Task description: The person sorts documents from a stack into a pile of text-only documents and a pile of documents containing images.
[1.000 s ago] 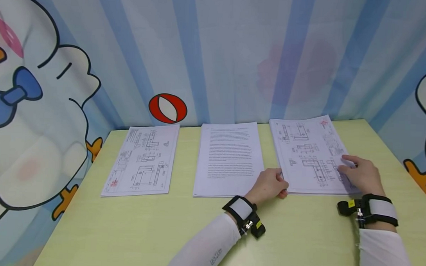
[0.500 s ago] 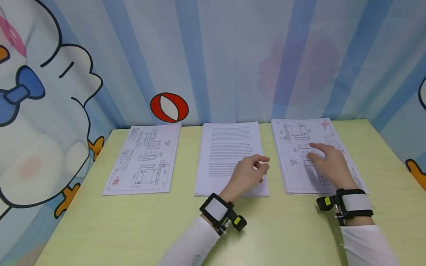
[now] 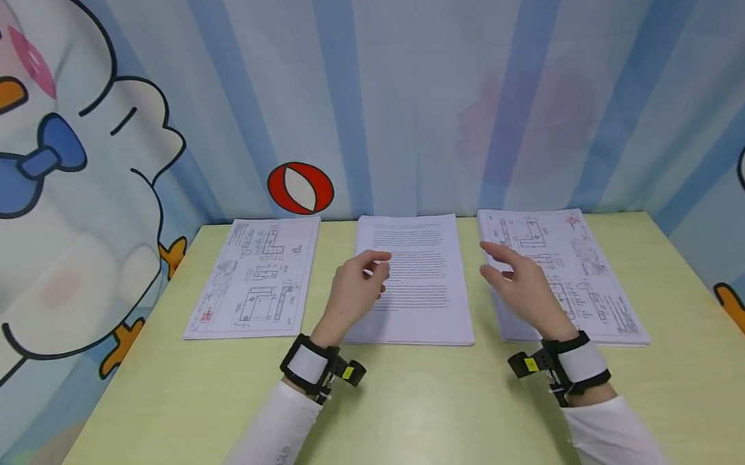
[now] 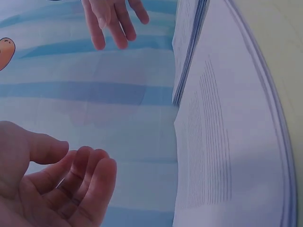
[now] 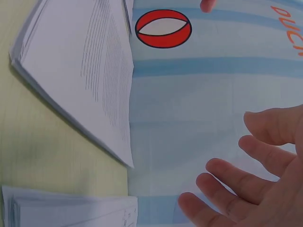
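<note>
My left hand [image 3: 355, 286] hovers over the left side of the middle stack of text pages [image 3: 415, 316], its fingers loosely bent around nothing. In the left wrist view its thumb and fingertips [image 4: 102, 172] stand apart with bare air between them. Above the left edge of the right stack of drawing sheets [image 3: 592, 295] is my right hand [image 3: 527, 289], fingers spread and relaxed, holding nothing. The right wrist view shows those fingers [image 5: 236, 182] separated in the air, away from the printed text stack [image 5: 71, 61].
A third stack of drawing sheets [image 3: 254, 276] lies at the left of the pale yellow-green table [image 3: 403, 411]. Behind the table's far edge hangs a blue striped curtain [image 3: 414, 111] with cartoon figures and a red ball print [image 3: 300, 188].
My right hand has left the right stack's right side and moved left, lifted. My left hand has released the gap between the stacks and moved left over the middle stack. The right stack lies straighter.
</note>
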Demonstrator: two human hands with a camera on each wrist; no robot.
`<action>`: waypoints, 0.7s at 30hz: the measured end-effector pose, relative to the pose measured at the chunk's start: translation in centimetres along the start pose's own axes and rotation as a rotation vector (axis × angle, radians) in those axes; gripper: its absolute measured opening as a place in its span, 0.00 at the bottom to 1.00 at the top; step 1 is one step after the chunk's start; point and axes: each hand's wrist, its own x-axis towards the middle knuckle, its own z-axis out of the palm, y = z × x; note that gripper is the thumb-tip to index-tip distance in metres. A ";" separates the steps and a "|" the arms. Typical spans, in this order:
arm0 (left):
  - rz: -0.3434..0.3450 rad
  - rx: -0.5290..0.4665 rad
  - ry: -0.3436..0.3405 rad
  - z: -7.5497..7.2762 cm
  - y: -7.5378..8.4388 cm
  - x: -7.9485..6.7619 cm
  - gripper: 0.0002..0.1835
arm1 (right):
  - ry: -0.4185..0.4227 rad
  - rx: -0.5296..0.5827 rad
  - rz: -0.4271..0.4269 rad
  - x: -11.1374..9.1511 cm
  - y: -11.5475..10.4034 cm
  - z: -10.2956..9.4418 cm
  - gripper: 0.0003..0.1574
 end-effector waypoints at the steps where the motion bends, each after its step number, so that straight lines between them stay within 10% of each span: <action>1: -0.004 0.012 0.018 -0.6 -0.2 0.0 0.13 | -0.001 0.001 -0.004 0.0 -0.2 0.3 0.30; 11: -0.040 0.130 0.136 -6.4 -3.7 -0.5 0.14 | -0.001 0.040 -0.050 0.8 -2.0 3.8 0.30; 21: -0.127 0.200 0.089 -10.4 -6.5 -1.5 0.15 | -0.023 0.118 -0.100 2.2 -5.1 9.5 0.28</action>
